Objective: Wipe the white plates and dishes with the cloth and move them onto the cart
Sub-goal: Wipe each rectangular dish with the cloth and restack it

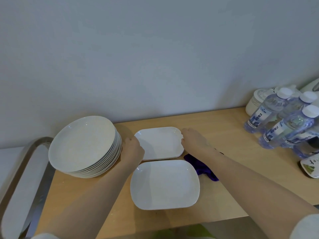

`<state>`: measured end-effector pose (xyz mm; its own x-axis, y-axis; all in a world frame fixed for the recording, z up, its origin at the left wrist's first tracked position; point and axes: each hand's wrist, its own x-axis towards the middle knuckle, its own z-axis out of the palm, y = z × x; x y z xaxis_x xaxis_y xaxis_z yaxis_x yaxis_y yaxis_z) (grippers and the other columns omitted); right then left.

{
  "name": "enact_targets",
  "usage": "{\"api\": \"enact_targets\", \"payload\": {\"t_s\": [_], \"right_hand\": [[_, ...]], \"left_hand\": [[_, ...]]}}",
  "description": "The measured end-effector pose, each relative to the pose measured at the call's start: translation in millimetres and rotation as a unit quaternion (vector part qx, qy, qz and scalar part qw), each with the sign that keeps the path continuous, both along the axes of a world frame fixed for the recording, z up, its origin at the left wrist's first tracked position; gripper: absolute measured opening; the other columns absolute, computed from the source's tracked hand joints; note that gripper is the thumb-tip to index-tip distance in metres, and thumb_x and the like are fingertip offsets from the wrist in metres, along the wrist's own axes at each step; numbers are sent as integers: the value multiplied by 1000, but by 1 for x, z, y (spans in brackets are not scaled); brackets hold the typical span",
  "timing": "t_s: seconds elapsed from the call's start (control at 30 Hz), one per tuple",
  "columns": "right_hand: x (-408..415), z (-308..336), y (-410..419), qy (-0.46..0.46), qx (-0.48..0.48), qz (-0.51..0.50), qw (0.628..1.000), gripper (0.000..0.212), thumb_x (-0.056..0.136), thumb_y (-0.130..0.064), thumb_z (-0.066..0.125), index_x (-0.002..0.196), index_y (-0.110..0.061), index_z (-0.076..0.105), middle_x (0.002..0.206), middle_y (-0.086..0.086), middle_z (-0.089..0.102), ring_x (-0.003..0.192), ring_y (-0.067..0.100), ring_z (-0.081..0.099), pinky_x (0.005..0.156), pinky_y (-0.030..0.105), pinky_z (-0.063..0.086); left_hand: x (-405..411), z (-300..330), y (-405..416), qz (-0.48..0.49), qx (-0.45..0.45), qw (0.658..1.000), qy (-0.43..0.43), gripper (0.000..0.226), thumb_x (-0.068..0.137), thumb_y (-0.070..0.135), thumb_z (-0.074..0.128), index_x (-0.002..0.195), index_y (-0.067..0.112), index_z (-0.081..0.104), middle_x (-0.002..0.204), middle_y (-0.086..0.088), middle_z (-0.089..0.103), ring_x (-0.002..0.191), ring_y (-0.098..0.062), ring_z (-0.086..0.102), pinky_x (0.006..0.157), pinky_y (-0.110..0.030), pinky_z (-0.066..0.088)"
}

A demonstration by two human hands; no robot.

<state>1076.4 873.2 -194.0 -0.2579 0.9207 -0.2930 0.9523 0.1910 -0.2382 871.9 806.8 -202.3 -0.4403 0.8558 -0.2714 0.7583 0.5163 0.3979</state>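
Two white rectangular dishes lie on the wooden table. My left hand grips the left edge of the far rectangular dish, which seems to sit on a second one. My right hand holds that dish's right edge between fingers and thumb. The near rectangular dish lies untouched in front of it. A stack of several round white plates stands to the left. The purple cloth lies crumpled on the table under my right forearm, held by neither hand. The cart's metal top shows at the far left.
Several water bottles stand and lean at the back right, with a white pot behind them and a labelled bottle at the right edge. A plain wall closes off the back of the wooden table.
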Motion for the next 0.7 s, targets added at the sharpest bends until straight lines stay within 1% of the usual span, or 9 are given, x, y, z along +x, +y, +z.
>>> {"api": "enact_targets", "payload": {"t_s": [0.1,0.2,0.3,0.37,0.43,0.53,0.63,0.67,0.7], "right_hand": [[-4,-18,5,-22,37,21,999,29,95,-8,40,124,-7,42,124,11,49,115,26,45,87,31,38],[-10,-28,11,-24,63,28,997,27,95,-9,43,121,-7,42,123,11,49,113,25,46,87,31,39],[-17,-35,15,-35,56,43,997,29,95,-12,47,122,-6,40,123,11,48,112,24,49,87,29,40],[-20,-38,18,-46,50,40,997,30,94,-12,50,122,-6,39,122,10,48,108,23,52,82,27,40],[-22,-41,22,-51,44,30,997,32,93,-12,52,122,-6,38,121,10,48,103,23,55,74,27,41],[-24,-42,26,-45,37,19,998,30,95,-12,49,122,-7,38,119,10,47,97,24,57,64,29,38],[-23,-42,31,-46,47,7,998,28,94,-11,51,119,-9,39,118,9,45,97,24,55,62,29,36],[-23,-42,32,-45,50,6,998,28,93,-10,52,118,-9,40,118,9,44,97,24,54,63,29,37],[-23,-43,33,-44,49,4,998,28,93,-10,52,118,-9,40,118,9,45,98,24,54,64,29,37]], "left_hand": [[-2,-5,10,-24,-29,999,16,31,88,0,42,118,-1,47,124,-20,46,111,-34,48,88,-36,41],[-5,-9,17,-48,-51,996,49,28,89,-2,40,116,0,48,119,-15,49,106,-28,50,77,-27,40],[-6,-13,22,-41,-56,995,76,28,91,0,42,118,2,49,119,-14,48,105,-28,52,76,-28,42],[-7,-16,26,-42,-58,994,87,28,91,0,43,118,2,50,119,-14,48,106,-28,53,78,-29,45],[-9,-18,30,-42,-53,993,93,28,92,1,44,119,3,51,120,-14,49,106,-28,54,80,-29,46],[-14,-21,34,-34,-44,994,89,28,92,2,45,120,3,50,121,-14,49,105,-28,55,81,-28,46],[-16,-23,35,-28,-26,996,79,28,92,-1,43,119,-1,48,122,-20,48,107,-35,53,84,-36,46],[-16,-25,35,-29,-22,996,79,28,92,-1,43,120,-2,48,122,-21,48,108,-36,52,84,-37,45],[-17,-26,35,-34,-28,995,85,28,93,1,44,121,-1,47,122,-19,48,108,-33,52,84,-35,45]]}}
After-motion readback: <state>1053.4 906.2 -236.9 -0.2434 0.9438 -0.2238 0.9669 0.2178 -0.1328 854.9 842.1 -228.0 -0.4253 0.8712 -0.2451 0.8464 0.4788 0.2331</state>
